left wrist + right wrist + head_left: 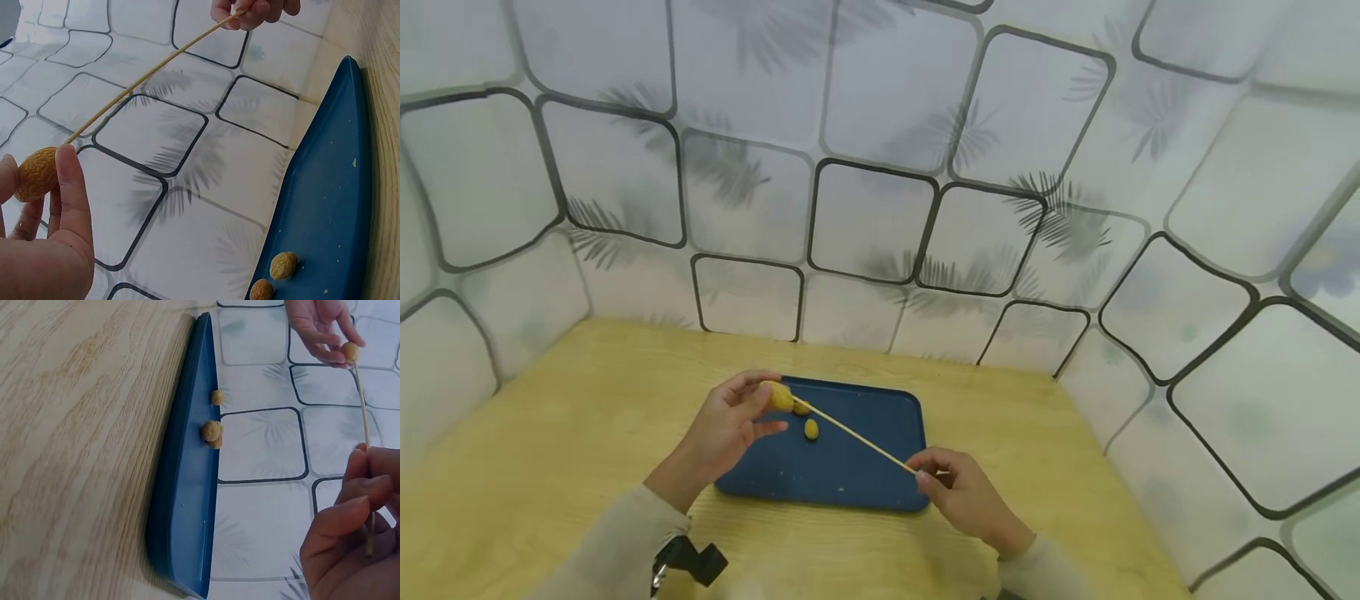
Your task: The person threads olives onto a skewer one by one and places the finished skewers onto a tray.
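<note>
My left hand (pixel 722 429) pinches a wrinkled, golden-brown oval dried fruit (pixel 39 175) between thumb and fingertips, above the left side of a blue tray (pixel 865 417). A thin wooden skewer (pixel 853 433) meets the fruit at one end; how deep it goes in is hidden. Toward the skewer's other end, my right hand (pixel 962 492) holds it with curled fingers over the tray's right front corner. In the right wrist view a short end of the skewer (pixel 369 544) sticks out past the right fingers. More such dried fruits (pixel 284 265) lie on the tray.
The tray sits on a light wooden table (pixel 587 400), its raised rim (pixel 164 506) standing up around it. Behind and on both sides are pale walls (pixel 865 217) patterned with rounded squares and leaves. A black device (pixel 692 560) is strapped at the left wrist.
</note>
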`<state>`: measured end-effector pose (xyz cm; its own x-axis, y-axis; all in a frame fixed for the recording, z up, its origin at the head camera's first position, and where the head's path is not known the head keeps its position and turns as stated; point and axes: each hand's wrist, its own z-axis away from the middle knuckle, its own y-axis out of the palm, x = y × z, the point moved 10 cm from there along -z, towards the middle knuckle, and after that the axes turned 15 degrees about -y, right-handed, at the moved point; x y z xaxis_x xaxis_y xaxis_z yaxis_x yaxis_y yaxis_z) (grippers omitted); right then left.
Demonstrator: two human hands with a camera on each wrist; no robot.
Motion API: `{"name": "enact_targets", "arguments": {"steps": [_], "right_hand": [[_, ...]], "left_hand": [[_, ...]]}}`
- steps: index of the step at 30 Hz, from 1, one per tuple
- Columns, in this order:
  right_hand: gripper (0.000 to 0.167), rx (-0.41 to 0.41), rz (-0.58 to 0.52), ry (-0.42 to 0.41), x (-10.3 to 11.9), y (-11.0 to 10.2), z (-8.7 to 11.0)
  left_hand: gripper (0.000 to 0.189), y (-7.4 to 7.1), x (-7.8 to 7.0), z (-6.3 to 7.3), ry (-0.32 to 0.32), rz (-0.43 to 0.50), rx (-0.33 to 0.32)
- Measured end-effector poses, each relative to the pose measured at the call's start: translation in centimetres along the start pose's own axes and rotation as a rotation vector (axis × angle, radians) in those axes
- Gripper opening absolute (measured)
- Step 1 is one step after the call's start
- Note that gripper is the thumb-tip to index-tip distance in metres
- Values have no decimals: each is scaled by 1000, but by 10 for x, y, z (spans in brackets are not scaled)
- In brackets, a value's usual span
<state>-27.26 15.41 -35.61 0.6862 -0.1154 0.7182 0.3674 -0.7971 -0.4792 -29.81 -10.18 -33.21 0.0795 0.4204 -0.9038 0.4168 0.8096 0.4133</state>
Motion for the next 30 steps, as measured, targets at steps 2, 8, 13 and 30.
{"name": "enact_targets", "arguments": {"steps": [2,8,13,30], "right_hand": [[11,-25,1,-40,4,-2,0],[10,-95,-36,-127,12,-10,-3],[11,-127,-100,-168,17,-12,-5],[16,-202,-202,-96,11,-12,-5]], "left_hand": [[18,0,-2,1,23,16,5],[22,3,-8,-2,70,70,23],[18,2,-9,0,81,57,-10],[19,-6,-1,3,32,28,-253]]}}
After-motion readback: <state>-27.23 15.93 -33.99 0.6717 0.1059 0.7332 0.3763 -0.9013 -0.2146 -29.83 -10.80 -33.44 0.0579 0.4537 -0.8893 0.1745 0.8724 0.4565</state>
